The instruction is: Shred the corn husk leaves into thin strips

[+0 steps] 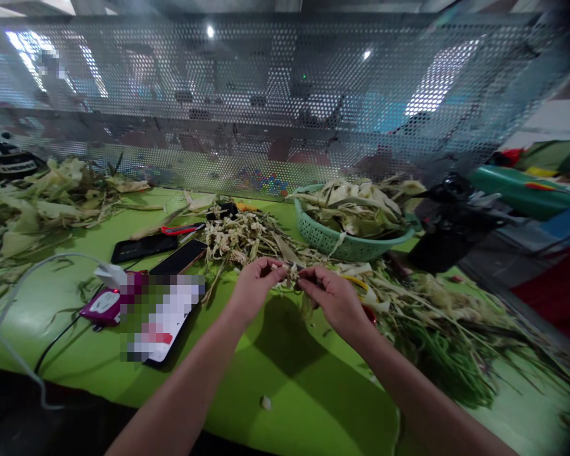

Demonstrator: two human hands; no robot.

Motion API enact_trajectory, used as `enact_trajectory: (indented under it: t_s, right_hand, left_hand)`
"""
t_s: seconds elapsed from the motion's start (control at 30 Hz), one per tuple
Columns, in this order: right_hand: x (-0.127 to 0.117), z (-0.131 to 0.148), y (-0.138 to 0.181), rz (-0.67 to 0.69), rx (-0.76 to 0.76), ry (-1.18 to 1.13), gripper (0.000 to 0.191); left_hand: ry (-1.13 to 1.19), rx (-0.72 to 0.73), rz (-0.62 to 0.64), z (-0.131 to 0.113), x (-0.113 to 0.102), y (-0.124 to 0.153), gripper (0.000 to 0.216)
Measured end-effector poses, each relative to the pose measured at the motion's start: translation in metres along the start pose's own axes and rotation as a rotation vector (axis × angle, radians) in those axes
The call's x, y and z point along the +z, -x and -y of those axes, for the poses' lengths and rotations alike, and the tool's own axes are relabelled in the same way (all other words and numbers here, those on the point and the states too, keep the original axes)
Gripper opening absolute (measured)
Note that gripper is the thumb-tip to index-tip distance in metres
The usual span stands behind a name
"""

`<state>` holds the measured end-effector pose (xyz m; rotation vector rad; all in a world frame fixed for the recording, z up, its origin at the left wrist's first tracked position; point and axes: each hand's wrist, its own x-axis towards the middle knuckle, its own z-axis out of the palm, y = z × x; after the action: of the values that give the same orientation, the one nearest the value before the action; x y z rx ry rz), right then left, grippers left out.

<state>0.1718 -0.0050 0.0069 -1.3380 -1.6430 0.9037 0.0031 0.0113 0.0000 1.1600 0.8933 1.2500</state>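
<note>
My left hand (257, 282) and my right hand (330, 292) meet above the middle of the green table. Pinched between their fingertips is a small pale corn-husk flower (291, 273); its finer details are too small to make out. Just beyond my left hand lies a heap of similar pale husk flowers (237, 235) on thin stalks. A green plastic basket (330, 239) filled with dry corn husks (356, 206) stands behind my right hand. Yellow scissor-like handles (358, 283) show partly beside my right wrist.
Phones (145, 247) and a lit phone (171, 316) lie left, near red-handled scissors (183, 228) and a purple power strip (105, 304) with cables. Loose husks (52, 206) cover the far left. Green string (451, 361) and husk strips lie right. A perforated metal screen (266, 95) stands behind.
</note>
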Motion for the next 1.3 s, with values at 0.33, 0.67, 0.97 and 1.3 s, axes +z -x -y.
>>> enact_trajectory:
  t_s: [0.33, 0.67, 0.97, 1.3]
  right_hand:
    - [0.002, 0.013, 0.001, 0.018, 0.113, -0.39, 0.025]
    - [-0.008, 0.003, -0.003, -0.067, -0.15, 0.089, 0.02]
    - [-0.003, 0.001, 0.002, -0.054, -0.117, 0.108, 0.018]
    - [0.003, 0.015, 0.004, 0.01, 0.059, -0.429, 0.021]
  left_hand:
    - [0.338, -0.144, -0.053, -0.003, 0.007, 0.004, 0.03]
    - [-0.142, 0.075, -0.052, 0.001, 0.003, 0.002, 0.024]
    - [0.041, 0.021, -0.09, 0.003, 0.01, 0.005, 0.024]
    - [0.457, -0.128, -0.001, 0.007, 0.011, 0.004, 0.026]
